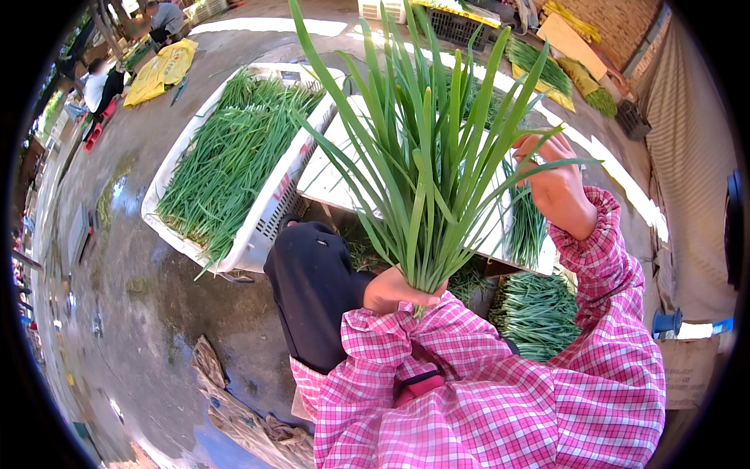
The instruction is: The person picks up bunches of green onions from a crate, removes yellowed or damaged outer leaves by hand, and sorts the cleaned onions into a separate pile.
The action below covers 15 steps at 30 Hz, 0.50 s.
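Observation:
A fanned bunch of Chinese chives point(426, 187) stands upright before me, its long flat green leaves spreading at the top. My left hand point(398, 291) is closed round its pale lower end. To the right of the leaves, my right hand point(553, 184) is raised with its fingers curled in beside the leaf tips. One leaf crosses in front of that hand, and what its fingertips pinch, if anything, is hidden. Behind the bunch is a white tabletop point(328, 173), partly covered by the leaves, with more chives point(527, 227) lying at its right side.
A white plastic crate point(266, 211) heaped with chives stands on the left. More chives point(535, 313) are piled low by my right elbow. A crumpled brown cloth point(242, 406) lies on the wet floor point(148, 313). Far left, two people sit near a yellow sack point(162, 72).

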### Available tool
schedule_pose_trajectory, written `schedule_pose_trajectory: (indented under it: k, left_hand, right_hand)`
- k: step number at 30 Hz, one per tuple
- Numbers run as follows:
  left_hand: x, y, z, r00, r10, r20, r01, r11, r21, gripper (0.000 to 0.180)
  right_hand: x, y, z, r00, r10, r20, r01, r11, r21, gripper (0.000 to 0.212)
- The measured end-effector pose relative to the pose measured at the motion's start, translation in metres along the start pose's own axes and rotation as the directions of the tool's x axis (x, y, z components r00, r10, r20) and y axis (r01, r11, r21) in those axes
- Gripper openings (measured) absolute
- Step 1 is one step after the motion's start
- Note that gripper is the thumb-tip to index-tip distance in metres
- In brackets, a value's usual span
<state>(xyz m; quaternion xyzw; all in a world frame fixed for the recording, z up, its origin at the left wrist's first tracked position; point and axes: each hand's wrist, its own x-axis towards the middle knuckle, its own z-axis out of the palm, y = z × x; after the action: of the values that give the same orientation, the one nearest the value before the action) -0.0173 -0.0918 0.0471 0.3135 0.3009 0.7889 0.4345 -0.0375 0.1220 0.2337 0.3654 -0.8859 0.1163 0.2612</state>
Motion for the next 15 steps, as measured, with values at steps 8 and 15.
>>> schedule_pose_trajectory:
  k: [8,15]
  left_hand:
    - [0.005,0.013,0.009,0.995,-0.017,-0.096,0.033,0.984,0.173,0.025]
    - [0.019,-0.001,-0.001,0.855,0.094,-0.510,0.060,0.959,0.277,0.022]
  right_hand:
    - [-0.023,0.011,-0.033,0.923,0.042,0.382,-0.316,0.649,0.692,0.014]
    - [-0.015,-0.023,-0.044,0.774,-0.038,0.631,-0.233,0.911,0.341,0.031]
